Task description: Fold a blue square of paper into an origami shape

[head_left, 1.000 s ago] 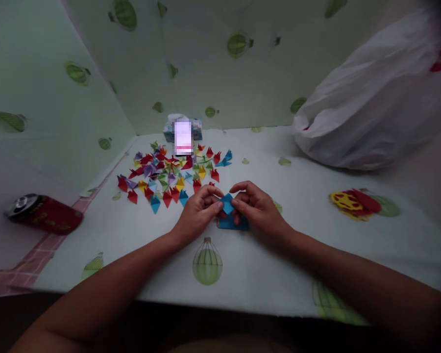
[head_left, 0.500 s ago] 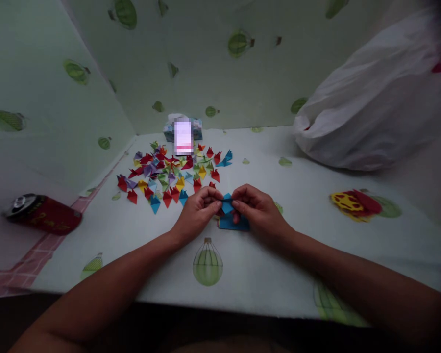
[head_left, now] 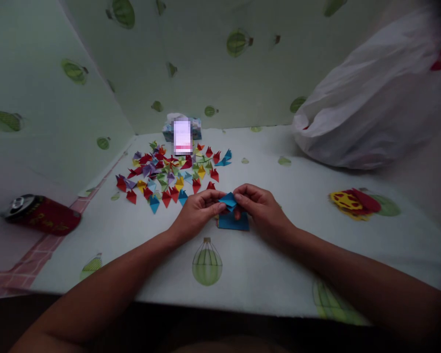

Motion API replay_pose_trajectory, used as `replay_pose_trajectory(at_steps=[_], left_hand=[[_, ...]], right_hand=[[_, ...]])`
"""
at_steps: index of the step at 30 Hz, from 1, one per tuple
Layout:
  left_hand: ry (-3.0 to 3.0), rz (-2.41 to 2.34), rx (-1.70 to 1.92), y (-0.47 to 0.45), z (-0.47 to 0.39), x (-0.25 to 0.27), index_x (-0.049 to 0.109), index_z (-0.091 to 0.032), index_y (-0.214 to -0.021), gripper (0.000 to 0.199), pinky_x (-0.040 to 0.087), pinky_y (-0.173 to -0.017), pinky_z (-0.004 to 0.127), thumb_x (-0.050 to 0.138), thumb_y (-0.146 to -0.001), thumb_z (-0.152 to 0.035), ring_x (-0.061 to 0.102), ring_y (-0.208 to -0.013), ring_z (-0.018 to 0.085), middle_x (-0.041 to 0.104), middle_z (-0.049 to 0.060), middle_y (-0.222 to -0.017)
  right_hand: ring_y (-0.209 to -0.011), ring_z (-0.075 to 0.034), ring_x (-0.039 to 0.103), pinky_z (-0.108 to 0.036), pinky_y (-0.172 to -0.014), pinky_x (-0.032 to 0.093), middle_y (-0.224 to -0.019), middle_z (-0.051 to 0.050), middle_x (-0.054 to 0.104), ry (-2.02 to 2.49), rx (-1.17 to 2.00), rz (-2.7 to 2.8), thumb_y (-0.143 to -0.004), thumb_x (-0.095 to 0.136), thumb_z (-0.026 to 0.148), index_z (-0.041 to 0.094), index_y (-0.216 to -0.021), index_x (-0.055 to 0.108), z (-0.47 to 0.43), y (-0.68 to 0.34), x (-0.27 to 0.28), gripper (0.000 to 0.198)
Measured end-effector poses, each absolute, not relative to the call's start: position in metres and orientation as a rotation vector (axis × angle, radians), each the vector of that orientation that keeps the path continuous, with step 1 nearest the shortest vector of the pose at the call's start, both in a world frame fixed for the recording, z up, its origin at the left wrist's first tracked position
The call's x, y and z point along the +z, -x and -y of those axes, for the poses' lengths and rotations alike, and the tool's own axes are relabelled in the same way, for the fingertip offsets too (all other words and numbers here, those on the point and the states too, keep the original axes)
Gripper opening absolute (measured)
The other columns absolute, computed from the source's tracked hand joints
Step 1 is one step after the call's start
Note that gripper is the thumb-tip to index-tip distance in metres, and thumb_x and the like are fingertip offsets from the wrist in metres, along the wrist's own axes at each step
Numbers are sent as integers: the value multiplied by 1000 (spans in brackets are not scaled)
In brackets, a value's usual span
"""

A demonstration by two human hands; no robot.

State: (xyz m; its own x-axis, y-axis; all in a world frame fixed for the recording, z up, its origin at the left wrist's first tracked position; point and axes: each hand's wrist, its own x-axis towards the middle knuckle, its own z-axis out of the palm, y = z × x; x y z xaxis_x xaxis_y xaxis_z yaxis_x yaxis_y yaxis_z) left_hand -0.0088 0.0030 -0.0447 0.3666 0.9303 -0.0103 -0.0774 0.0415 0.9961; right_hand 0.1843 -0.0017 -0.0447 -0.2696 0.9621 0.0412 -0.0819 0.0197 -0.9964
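A small piece of folded blue paper (head_left: 228,200) is pinched between both hands above the table. My left hand (head_left: 202,208) grips its left side with thumb and fingers. On the opposite side, my right hand (head_left: 259,206) holds the right corner between thumb and fingertips. Just below the hands lies a stack of square paper (head_left: 233,222) with a blue sheet on top, partly hidden by the fingers. Beyond my left hand spreads a pile of small folded paper birds (head_left: 169,174) in red, blue, yellow, green and purple.
A lit, blurred phone (head_left: 183,135) leans on a tissue box (head_left: 197,128) at the back. To the left, a red can (head_left: 44,214) lies on its side. A white plastic bag (head_left: 363,113) and yellow and red cut-out pieces (head_left: 353,203) are on the right.
The blue paper now shows a wider, flatter diamond shape between my fingers. My right fingers have shifted slightly up its right side, and more of the paper stack shows.
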Motion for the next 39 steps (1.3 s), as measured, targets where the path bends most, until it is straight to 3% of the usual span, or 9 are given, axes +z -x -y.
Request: replay_pose_trajectory(at_steps=[7,12,17,24,34,39], left_hand=[[-1300,-950,1029,8,-4,-42,73,-14,-93,27,57,-70,28,77,-79,-37,68,-71,14,72,2,-79],[-1312,-990,1043,5,-1,-43,71,-15,-89,22,56,-70,25,80,-72,-26,68,-72,12,73,1,-79],[-1377,-1058,1070,2,6,-42,70,-15,-81,14,54,-62,25,76,-77,-27,65,-64,13,70,0,-70],[-1341,-1022,1072,1,5,-42,69,-16,-85,14,56,-65,26,74,-78,-27,68,-67,14,70,0,-72],[-1229,-984,1102,2,7,-39,70,-15,-91,25,57,-73,29,81,-73,-29,68,-74,15,71,1,-82],[-1287,-939,1075,4,9,-39,72,-15,-92,27,57,-74,28,71,-87,-41,67,-76,15,71,4,-85]], right_hand=[[-59,-13,59,-27,-60,46,-62,3,64,980,1463,1416,-81,74,38,19,-91,62,0,-183,-45,25],[-56,-12,58,-27,-57,45,-60,4,61,1009,1357,1492,-81,69,33,19,-84,59,2,-182,-43,17],[-54,-13,58,-27,-54,43,-60,2,62,1077,1176,1618,-83,65,29,20,-77,58,8,-181,-42,13],[-55,-13,56,-27,-57,43,-58,1,64,1115,1074,1630,-88,62,30,20,-76,59,9,-182,-43,15],[-63,-13,62,-28,-64,50,-69,2,64,931,1339,1413,-88,67,37,19,-93,61,4,-183,-42,20],[-60,-12,60,-26,-62,48,-67,2,64,919,1378,1391,-88,70,38,18,-85,64,2,-185,-43,21]])
